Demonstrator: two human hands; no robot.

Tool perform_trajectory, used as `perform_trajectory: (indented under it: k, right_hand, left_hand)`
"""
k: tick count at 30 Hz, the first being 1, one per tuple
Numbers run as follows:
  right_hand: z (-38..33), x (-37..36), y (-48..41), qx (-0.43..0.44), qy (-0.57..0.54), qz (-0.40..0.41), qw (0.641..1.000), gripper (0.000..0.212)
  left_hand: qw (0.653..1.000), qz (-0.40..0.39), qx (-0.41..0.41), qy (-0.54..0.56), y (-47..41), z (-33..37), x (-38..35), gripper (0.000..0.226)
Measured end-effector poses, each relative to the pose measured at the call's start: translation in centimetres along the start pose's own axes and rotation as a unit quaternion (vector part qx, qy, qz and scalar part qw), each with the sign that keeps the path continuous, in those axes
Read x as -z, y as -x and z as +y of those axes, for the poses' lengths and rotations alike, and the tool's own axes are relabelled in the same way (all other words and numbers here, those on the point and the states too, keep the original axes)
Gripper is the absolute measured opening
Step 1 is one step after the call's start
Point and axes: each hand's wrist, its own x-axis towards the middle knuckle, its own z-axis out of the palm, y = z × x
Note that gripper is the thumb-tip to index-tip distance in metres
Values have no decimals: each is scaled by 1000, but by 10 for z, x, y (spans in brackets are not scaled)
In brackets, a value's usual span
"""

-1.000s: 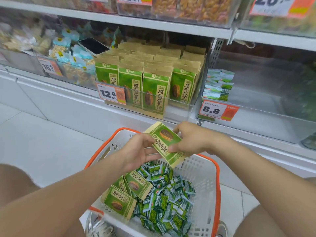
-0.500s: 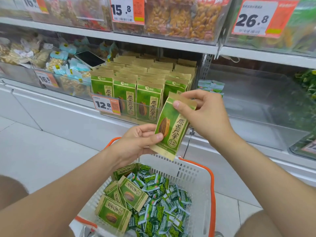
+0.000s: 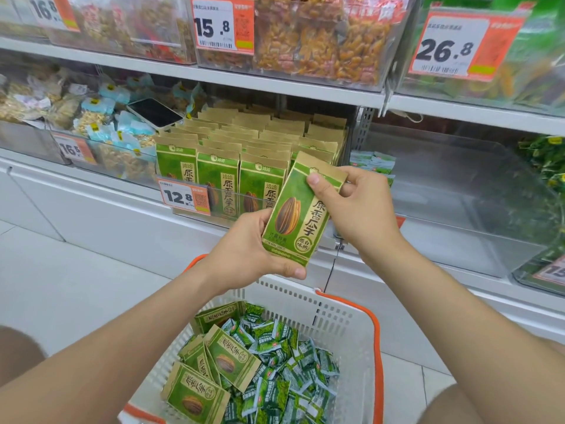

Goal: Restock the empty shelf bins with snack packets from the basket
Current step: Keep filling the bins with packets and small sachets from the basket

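- Shop shelves carried a clear plastic bin [image 3: 232, 213].
- Upright before it, the left hand [image 3: 253, 249] and right hand [image 3: 351, 206] gripped a green paper seed packet [image 3: 293, 215], label outward, likely matching its rows.

We hold the held packet [image 3: 294, 220] btwn both hands, left hand [image 3: 249, 255] at its bottom, right hand [image 3: 359, 206] at top, above the basket [image 3: 305, 304] & before the shelf bin [image 3: 226, 209]. In the basket: spare packets [image 3: 226, 359] left, sachets [image 3: 290, 371] right. Phone [image 3: 154, 113] lies on bags [image 3: 91, 117] in the left bin [image 3: 117, 169].
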Motion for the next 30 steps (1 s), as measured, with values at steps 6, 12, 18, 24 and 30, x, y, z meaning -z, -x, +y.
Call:
perform_trajectory:
  k: [6, 12, 18, 24, 30]
  right_hand:
    - [-23, 10, -9, 149, 59, 27, 987, 18]
    - [-35, 26, -22, 284, 58, 202, 935, 15]
    - [-16, 8, -34, 258, 276, 77, 923, 22]
    - [-13, -15, -40, 146, 507, 44, 849, 24]
    - [-16, -30, -43, 121, 581, 30, 804, 17]
  left_hand:
    - [992, 118, -51, -14, -7, 10, -2, 53]
    - [935, 283, -108, -186, -18, -3, 12, 33]
    - [885, 280, -140, -344, -26, -17, 15, 26]
    - [818, 303, -160, -462, -30, -21, 11, 10]
    - [819, 294, -158, -467, -33, -22, 10, 9]
